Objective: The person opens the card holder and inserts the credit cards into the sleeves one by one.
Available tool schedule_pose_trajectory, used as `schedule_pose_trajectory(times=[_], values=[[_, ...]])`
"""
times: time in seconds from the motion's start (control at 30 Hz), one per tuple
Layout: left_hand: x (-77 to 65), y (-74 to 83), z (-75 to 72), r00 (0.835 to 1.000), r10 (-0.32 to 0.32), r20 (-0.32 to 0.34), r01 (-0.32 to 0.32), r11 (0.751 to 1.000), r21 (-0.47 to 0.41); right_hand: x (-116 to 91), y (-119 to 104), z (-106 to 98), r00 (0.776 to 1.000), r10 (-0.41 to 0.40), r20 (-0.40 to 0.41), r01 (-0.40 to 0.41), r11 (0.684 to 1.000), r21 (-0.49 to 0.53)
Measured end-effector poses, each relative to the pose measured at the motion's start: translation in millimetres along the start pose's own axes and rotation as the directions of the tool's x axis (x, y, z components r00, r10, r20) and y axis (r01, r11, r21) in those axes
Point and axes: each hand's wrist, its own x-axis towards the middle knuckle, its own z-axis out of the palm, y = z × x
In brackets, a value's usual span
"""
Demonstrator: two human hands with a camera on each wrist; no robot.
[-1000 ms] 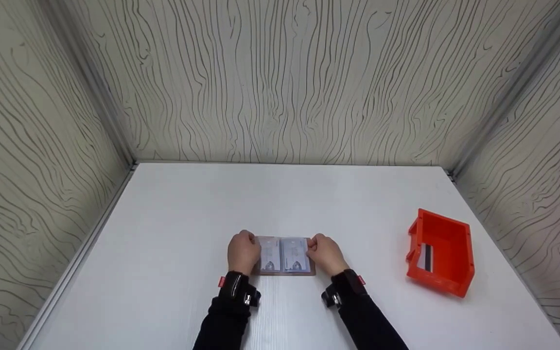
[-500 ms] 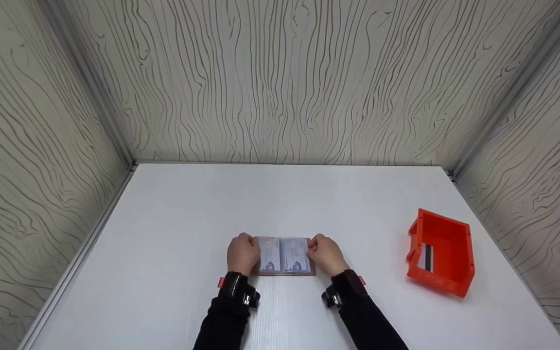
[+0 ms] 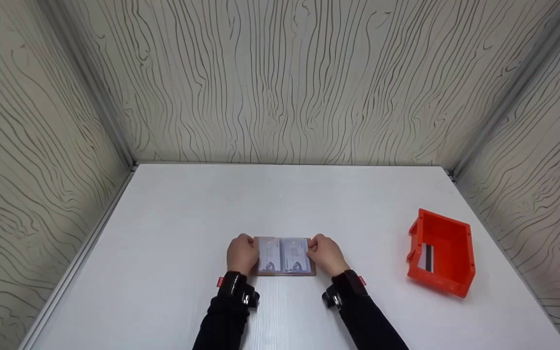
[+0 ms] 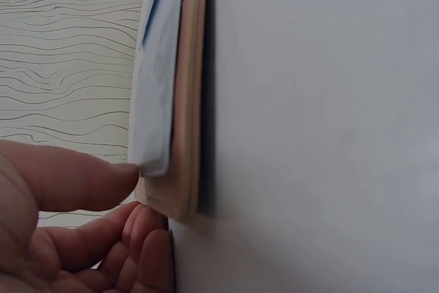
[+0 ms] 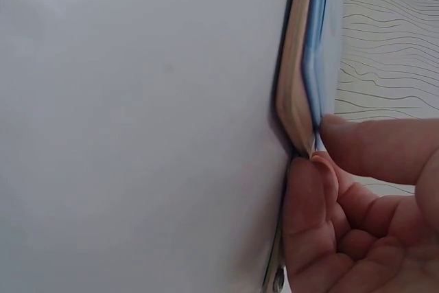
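Observation:
A brown card holder (image 3: pixel 286 274) lies spread on the white table, a card in a clear sleeve (image 3: pixel 295 253) showing on each half. At its left edge my left hand (image 3: pixel 242 253) pinches it. The left wrist view puts that thumb (image 4: pixel 103 183) on the end of the sleeves, with curled fingers (image 4: pixel 154 252) by the cover's corner. My right hand (image 3: pixel 327 253) pinches the opposite edge; its thumb (image 5: pixel 370 145) presses the sleeves and its forefinger sits under the cover's corner in the right wrist view. The hands hide both outer edges in part.
To the right stands a red plastic bin (image 3: pixel 447 243), with a white card bearing a black stripe (image 3: pixel 426 257) inside its near left side. Wood-patterned panels (image 3: pixel 280 82) wall the table at the back and both sides.
My left hand has shifted very slightly left and toward me, baring a little more of the card holder's left edge. The right hand and the bin stay in place.

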Motion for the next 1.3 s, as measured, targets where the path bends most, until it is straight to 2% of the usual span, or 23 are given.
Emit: schedule_pose_trajectory(times=[0.37,0.6,0.73,1.0,1.3], values=[[0.7,-0.3,-0.8,1.0,-0.02,0.012,0.02,1.0,-0.01,0.4,-1.2,-0.7,1.0,0.014,0.007,-0.014,1.0,0.003],[1.1,-2.7,0.7,1.0,-0.001,0.003,0.001,1.0,-0.015,0.2,-2.3,-3.0,1.0,0.01,0.008,-0.01,1.0,0.012],[0.7,-2.4,0.7,1.0,-0.019,0.016,0.019,1.0,-0.015,0.2,-2.5,-3.3,1.0,0.001,0.0,-0.001,1.0,0.017],[0.1,-1.1,0.5,0.999,-0.034,0.017,0.034,0.999,-0.022,5.3,-6.0,-3.9,0.997,-0.065,-0.035,0.064,0.997,-0.03],[0.2,-1.6,0.3,0.999,-0.036,0.016,0.036,0.999,-0.022,11.4,-11.8,-4.8,0.999,-0.048,-0.006,0.047,0.997,-0.062]])
